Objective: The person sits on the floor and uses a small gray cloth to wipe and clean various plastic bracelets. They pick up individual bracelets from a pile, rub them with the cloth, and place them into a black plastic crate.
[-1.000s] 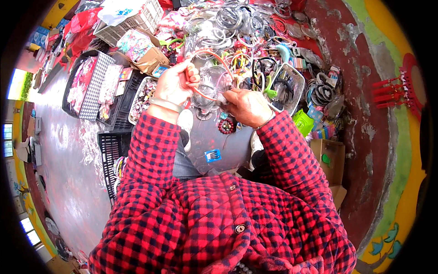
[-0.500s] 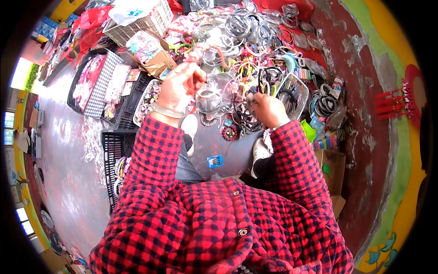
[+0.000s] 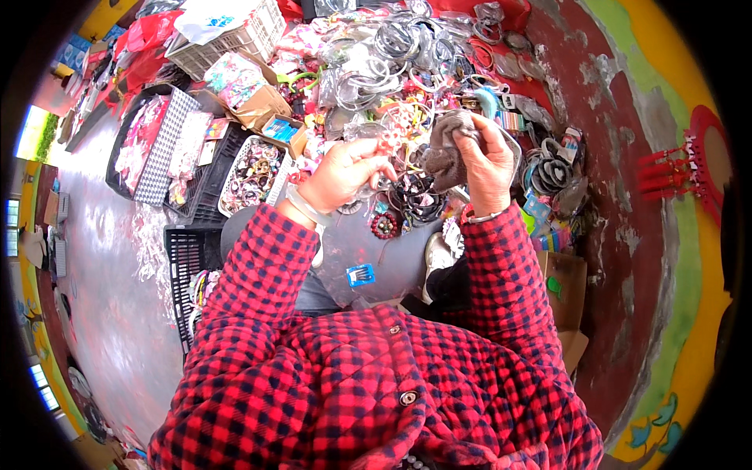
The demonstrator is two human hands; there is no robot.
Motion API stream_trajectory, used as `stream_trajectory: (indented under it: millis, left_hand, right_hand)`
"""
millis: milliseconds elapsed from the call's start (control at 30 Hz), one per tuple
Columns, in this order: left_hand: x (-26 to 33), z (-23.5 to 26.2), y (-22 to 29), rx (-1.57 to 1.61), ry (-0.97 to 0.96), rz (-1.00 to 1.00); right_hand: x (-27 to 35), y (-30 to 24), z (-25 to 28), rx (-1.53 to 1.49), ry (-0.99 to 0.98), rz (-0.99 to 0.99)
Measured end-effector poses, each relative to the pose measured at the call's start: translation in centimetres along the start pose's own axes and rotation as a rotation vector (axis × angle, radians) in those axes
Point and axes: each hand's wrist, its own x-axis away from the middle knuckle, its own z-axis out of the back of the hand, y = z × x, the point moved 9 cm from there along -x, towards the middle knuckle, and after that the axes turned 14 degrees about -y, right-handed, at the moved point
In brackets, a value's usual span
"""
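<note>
My left hand [image 3: 345, 178] is raised over the floor at the middle, thumb and fingers pinched together. At its fingertips is a small red-and-white piece [image 3: 391, 142], too blurred against the pile to tell its kind. To the right, my right hand [image 3: 487, 166] grips a grey-brown cloth [image 3: 446, 149] between thumb and fingers, and the cloth hangs toward the left hand. Behind and below both hands lies a heap of hair bands [image 3: 368, 86], many in clear plastic bags. A dark red beaded ring [image 3: 384, 225] rests on the floor below the hands.
A white basket of small hair ties [image 3: 254, 174] stands left of my left hand, beside black crates [image 3: 182, 258]. Farther back are an open carton [image 3: 262, 102] and a beige crate [image 3: 262, 35]. A blue card [image 3: 360, 275] lies between my shoes. Cardboard boxes [image 3: 565, 286] stand at the right.
My left hand has come down and to the right. The right hand has risen, and a grey-brown cloth now shows plainly in it. My view has shifted slightly.
</note>
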Motion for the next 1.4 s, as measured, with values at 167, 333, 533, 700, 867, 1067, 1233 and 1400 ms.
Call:
stream_trajectory:
  millis: [167,333,533,700,867,1067,1233,1400]
  left_hand:
    - [-0.4,-1.7,-0.6,-0.064,-0.016,0.029]
    - [-0.5,-2.1,-0.8,-0.101,-0.005,0.053]
    - [-0.4,-1.6,-0.7,-0.005,0.036,0.06]
    - [-0.5,-0.8,-0.8,-0.061,0.055,0.061]
    - [-0.4,-1.0,-0.6,-0.169,0.111,-0.024]
    - [-0.2,-0.7,-1.3,-0.042,0.147,0.04]
    - [-0.5,-0.1,-0.4,0.004,0.095,0.018]
    - [-0.6,-0.8,-0.5,-0.013,0.124,0.022]
  right_hand:
    - [0.0,-2.6,-1.7,0.473,-0.018,0.165]
    - [0.4,-2.9,-5.1,0.736,-0.258,0.132]
    - [0.2,0.1,-2.9,0.141,-0.302,-0.061]
    - [0.3,-1.4,-2.0,0.056,-0.117,0.056]
    - [1.3,-3.5,-6.8,0.727,-0.22,0.255]
    - [1.1,0.3,-5.6,0.145,-0.305,-0.139]
    - [1.1,1.0,-2.9,-0.394,-0.149,-0.242]
    - [1.0,-4.3,-6.1,0.653,-0.222,0.227]
